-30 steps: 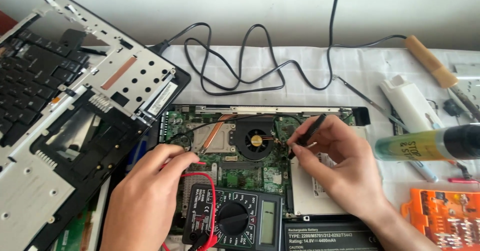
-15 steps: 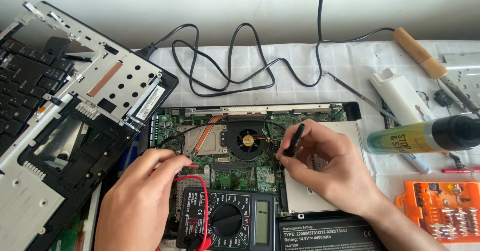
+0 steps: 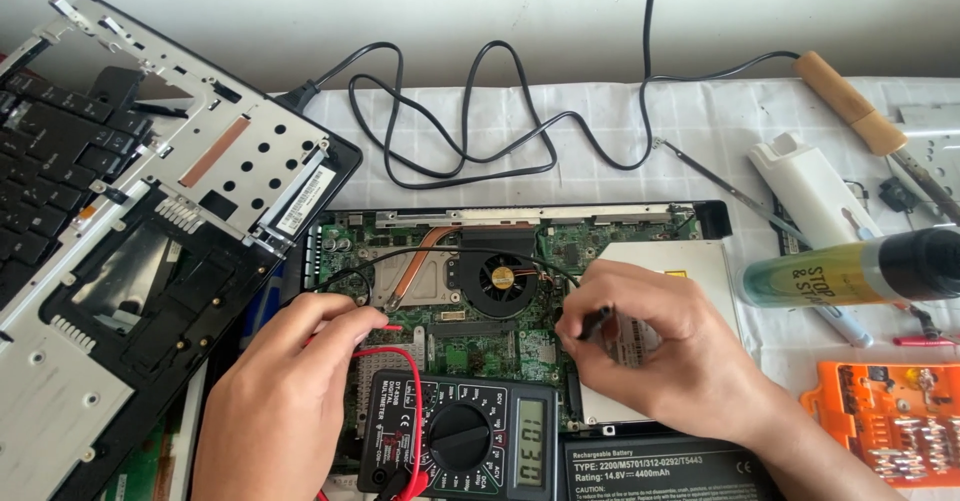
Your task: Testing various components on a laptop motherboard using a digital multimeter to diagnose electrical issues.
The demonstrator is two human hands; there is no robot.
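An opened laptop base with a green circuit board [image 3: 500, 336] and a small black fan [image 3: 500, 279] lies in front of me. My left hand [image 3: 290, 391] pinches a red test probe [image 3: 385, 328] against the board's left side; its red lead runs down to a black multimeter [image 3: 460, 439] at the near edge. My right hand [image 3: 665, 346] grips a black test probe [image 3: 597, 323] and presses its tip onto the board just right of the fan. A thin black lead arcs across the board above the fan.
A detached keyboard and palm-rest frame [image 3: 130, 231] lean at the left. A black power cord [image 3: 480, 111] loops at the back. A yellow-green spray can [image 3: 850, 271], a white tool [image 3: 810, 186], a wooden-handled iron [image 3: 850, 101] and an orange bit case [image 3: 890, 431] sit on the right. A black battery pack [image 3: 660, 471] lies beside the multimeter.
My right hand has lowered the black probe from an upright tilt and moved it down onto the board right of the fan. My left hand has stayed on the red probe.
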